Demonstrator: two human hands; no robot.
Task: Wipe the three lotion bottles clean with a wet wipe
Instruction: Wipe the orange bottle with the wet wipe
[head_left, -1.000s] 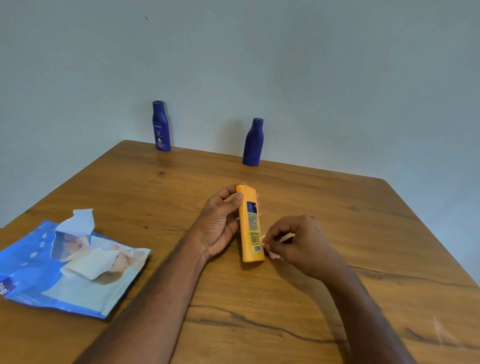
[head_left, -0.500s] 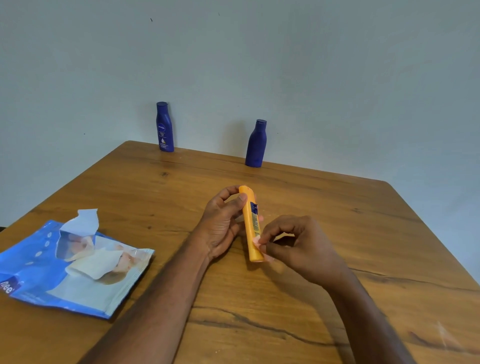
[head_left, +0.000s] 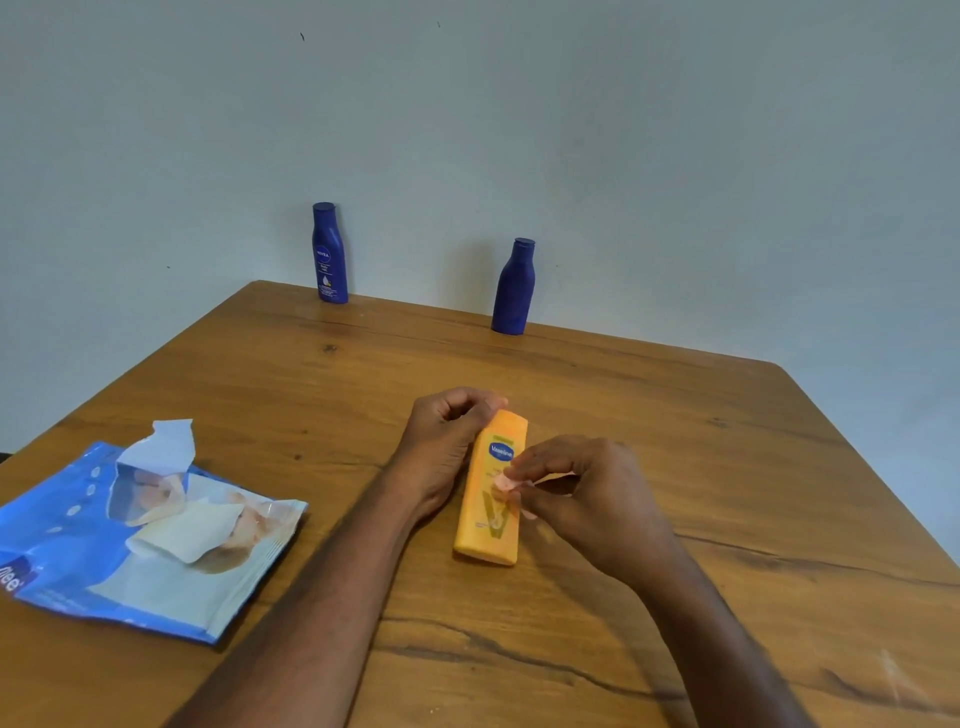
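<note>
A: The fingertips (head_left: 511, 475) of the right hand (head_left: 587, 499) pinch a small pale scrap, probably the folded wet wipe (head_left: 503, 483), and press it on the front label of the yellow plastic lotion bottle (head_left: 491, 493).

B: And the left hand (head_left: 441, 452)?

A: It grips the yellow bottle's upper left side, fingers curled round near the cap. I'd say that steadies it so the rubbing doesn't roll it. The bottle lies nearly flat on the brown wooden table (head_left: 675, 441), cap end away from the person.

B: So where is the job?

A: My guess is bottle 1 of 3 is mid-wipe. Beyond the yellow bottle, at the table's far edge by the wall, stand 2 more: a dark blue labelled bottle (head_left: 329, 254) far to its left and a dark blue plain-backed bottle (head_left: 514, 288) almost straight behind it, both upright and well apart.

B: Anything in the way?

A: No. Left of the yellow bottle lies the blue wet-wipe pack (head_left: 130, 551), flap raised, a white sheet (head_left: 182, 535) poking out.
</note>
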